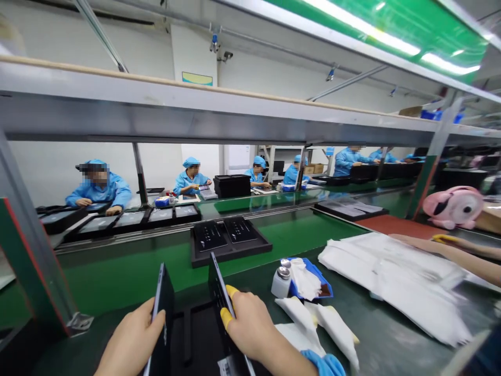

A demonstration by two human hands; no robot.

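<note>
Likely light, stiff, slick and fragile; best held by the edges. Pinching left tablet point(167, 297) in half-closed left hand point(133, 337), right tablet point(215, 284) in half-closed right hand point(252, 324).

The bottom edge cuts off the black tray point(201, 339) and the two thin dark tablets point(163, 313) in the hands. The left hand point(131, 339) hides part of one tablet. The label point(224, 367) in the tray is cut off too. Blurry squares cover some workers' faces. The white print on the tablets point(239, 230) farther off is too small to read.
</note>
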